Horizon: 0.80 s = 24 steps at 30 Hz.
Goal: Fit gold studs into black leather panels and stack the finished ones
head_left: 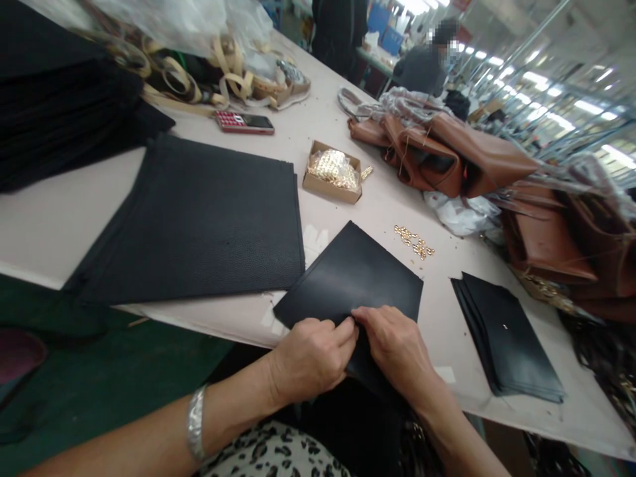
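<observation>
A black leather panel lies at the table's front edge, its near part hanging over the edge. My left hand, with a silver bracelet on the wrist, is closed on the panel's near part. Touching it at the fingertips, my right hand pinches the same panel. Anything small between the fingertips is hidden. Beyond the panel, small gold metal pieces lie scattered on the table. A cardboard box holds more gold pieces in plastic.
Large black sheets are stacked at left, smaller black panels at right. Brown bags line the far right side of the table. A phone lies near tan straps. Two people are in the background.
</observation>
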Tool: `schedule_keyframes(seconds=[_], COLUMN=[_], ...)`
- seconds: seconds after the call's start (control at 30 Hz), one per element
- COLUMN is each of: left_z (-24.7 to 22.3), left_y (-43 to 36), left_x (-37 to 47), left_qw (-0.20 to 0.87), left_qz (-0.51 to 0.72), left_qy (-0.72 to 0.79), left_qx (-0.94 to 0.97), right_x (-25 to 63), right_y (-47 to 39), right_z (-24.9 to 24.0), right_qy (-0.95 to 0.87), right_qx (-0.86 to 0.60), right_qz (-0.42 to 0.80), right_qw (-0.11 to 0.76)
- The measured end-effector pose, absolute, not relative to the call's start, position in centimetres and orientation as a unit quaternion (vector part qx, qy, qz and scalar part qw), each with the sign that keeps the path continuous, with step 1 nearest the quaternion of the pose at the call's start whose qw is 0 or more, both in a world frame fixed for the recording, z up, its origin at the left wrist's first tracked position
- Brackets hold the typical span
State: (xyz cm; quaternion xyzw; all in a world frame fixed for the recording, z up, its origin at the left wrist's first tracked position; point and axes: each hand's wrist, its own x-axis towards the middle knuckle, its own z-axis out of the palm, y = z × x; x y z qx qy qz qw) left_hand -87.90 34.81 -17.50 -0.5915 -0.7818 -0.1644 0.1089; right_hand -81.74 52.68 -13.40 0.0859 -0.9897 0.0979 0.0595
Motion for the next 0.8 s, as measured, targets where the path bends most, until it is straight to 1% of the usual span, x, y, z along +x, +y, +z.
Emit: schedule_keyframes(seconds=[0.13,0.2,0.27,0.4,0.47,0.53,0.67,0.8], left_z=[-17.6,-17.6,-17.6,-17.6,-17.7,-17.8,-18.1,-18.3], left_y=[34.8,34.8,34.8,34.8,34.7,34.7,34.8,34.9], left_x=[-87.9,-88.0,-88.0,-88.0,-87.9,-87.9,-87.9,-88.1], left_qw=[0.111,0.112,0.113,0.116,0.12,0.123,0.139,0.151], left_qz=[-0.166,-0.168,-0.17,-0.174,-0.178,-0.182,-0.195,-0.209], left_qy=[-0.782,-0.782,-0.781,-0.778,-0.777,-0.777,-0.773,-0.769], left_qx=[-0.59,-0.59,-0.59,-0.592,-0.592,-0.59,-0.588,-0.585], right_x=[-81.9,-82.3,-82.9,-84.7,-85.6,-86.4,-87.7,-88.7], right_y=[52.1,52.1,52.5,54.1,54.9,55.6,56.1,55.3], right_z=[-12.8,-12.6,-12.4,-12.1,-12.0,-12.0,-11.7,-10.8], right_qy=[-0.993,-0.994,-0.994,-0.969,-0.951,-0.937,-0.919,-0.928], right_qx=[0.106,0.1,0.081,-0.014,-0.061,-0.079,-0.094,-0.096], right_qz=[0.033,0.031,0.076,0.238,0.28,0.297,0.3,0.239], right_qw=[0.032,0.017,-0.002,-0.067,-0.117,-0.164,-0.238,-0.271])
